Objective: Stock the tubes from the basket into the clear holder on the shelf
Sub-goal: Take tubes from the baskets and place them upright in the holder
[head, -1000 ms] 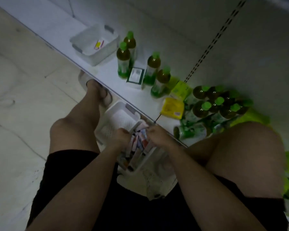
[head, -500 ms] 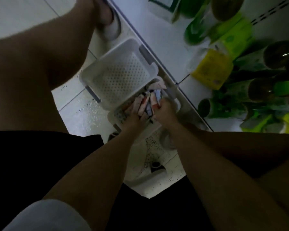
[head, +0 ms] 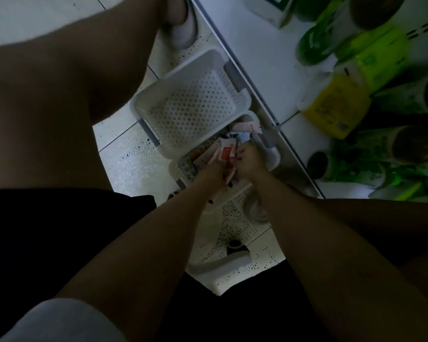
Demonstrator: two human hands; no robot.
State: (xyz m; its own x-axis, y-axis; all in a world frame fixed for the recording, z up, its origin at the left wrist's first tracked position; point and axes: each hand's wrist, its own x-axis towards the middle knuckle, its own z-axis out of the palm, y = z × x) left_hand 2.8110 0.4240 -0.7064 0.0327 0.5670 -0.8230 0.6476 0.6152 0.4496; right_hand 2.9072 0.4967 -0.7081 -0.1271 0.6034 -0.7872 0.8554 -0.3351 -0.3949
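Observation:
Several small tubes [head: 226, 151] with white, red and orange labels lie in a white basket [head: 273, 157] on the floor beside the shelf edge. Both hands are down inside this basket, close together. My left hand [head: 209, 170] grips a bundle of the tubes from the left. On the right side of the same bundle, the fingers of my right hand [head: 248, 161] curl round it. The clear holder is out of view.
An empty perforated white basket [head: 190, 112] sits just beyond the tube basket, and a third basket [head: 223, 265] lies nearer my body. On the white shelf [head: 257, 45] stand green-capped bottles [head: 410, 144] and yellow packets [head: 336, 107]. My knees flank the baskets, and a slipper [head: 183, 28] is at the top.
The view has tilted down and closer onto the baskets. Both hands stayed in the tube basket and drew the tubes together into a bundle.

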